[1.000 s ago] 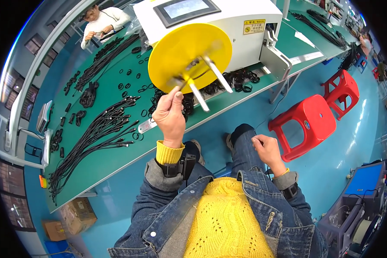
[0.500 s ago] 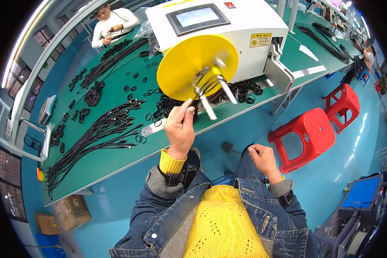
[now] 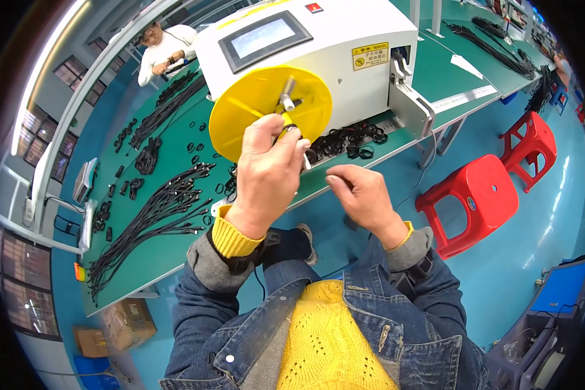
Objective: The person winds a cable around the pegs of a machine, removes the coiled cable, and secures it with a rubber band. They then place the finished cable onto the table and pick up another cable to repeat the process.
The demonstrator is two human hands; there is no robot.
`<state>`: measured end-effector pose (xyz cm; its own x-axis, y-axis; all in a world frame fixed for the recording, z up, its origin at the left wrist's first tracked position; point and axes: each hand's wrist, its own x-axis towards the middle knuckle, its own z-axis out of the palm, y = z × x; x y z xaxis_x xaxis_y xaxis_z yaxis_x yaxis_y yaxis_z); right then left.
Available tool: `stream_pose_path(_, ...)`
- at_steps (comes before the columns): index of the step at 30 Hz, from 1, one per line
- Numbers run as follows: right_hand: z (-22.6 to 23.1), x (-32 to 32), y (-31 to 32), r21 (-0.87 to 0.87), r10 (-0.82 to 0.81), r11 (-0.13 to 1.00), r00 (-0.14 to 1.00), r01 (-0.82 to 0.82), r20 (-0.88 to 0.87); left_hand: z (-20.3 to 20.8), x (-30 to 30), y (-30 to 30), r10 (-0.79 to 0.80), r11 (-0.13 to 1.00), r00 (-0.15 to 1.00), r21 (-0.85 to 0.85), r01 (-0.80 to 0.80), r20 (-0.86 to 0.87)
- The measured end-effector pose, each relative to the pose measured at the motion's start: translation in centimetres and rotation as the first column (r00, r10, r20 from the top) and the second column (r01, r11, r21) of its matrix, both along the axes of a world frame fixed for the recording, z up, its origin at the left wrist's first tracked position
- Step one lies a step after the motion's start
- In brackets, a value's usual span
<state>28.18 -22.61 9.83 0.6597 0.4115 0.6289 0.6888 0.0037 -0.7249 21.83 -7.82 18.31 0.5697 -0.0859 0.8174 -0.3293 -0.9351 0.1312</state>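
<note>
Head view of a winding station. The white machine (image 3: pixel 364 81), with a dark-framed screen (image 3: pixel 264 40) on its sloped top, stands on the green surface (image 3: pixel 133 276) in the upper centre of the frame. Its yellow disc (image 3: pixel 253 97), left of centre, faces the wearer and carries metal prongs (image 3: pixel 287 101). The left hand (image 3: pixel 266 172) is raised in front of the disc, its fingers bent beside the prongs; whether they pinch anything cannot be told, as the back of the hand hides the contact. The right hand (image 3: pixel 365 200), lower and to the right, is apart from the disc, fingers loosely curled, its grip likewise uncertain. Black loops (image 3: pixel 350 140) lie beneath the machine's front edge; a fan of black cables (image 3: pixel 156 221) occupies the surface at centre left. Red stools (image 3: pixel 478 198) stand at right.
</note>
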Motion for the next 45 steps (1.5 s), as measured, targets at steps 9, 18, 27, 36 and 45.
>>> stream_pose_path(9, 1.7, 0.0, 2.2, -0.039, 0.087, 0.995, 0.988, -0.093, -0.124, -0.2, -1.7, 0.5, 0.145, 0.966, 0.984, 0.231, -0.119, -0.099)
stream_pose_path(18, 0.5, 2.5, 3.3, 0.111, 0.094, 0.990, 0.995, -0.091, -0.022, -0.7, -2.5, 1.2, 0.169, 0.976, 0.978, 0.156, -0.150, -0.119)
stream_pose_path(27, 2.1, 4.7, 3.4, 0.136, 0.205, 0.973, 0.968, -0.185, -0.145, -0.8, -1.5, 1.6, 0.189, 0.968, 0.920, -0.091, -0.233, -0.343)
stream_pose_path(36, 2.6, 4.6, 4.2, 0.091, 0.403, 0.915, 0.893, -0.393, -0.200, -1.3, -1.5, 2.7, -0.001, 0.981, 0.919, -0.181, -0.077, -0.395)
stream_pose_path(45, 1.2, 0.4, 4.4, 0.201, 0.194, 0.966, 0.970, -0.163, -0.145, -1.7, -2.3, 2.1, -0.227, 0.862, 0.826, -0.501, -0.076, -0.516)
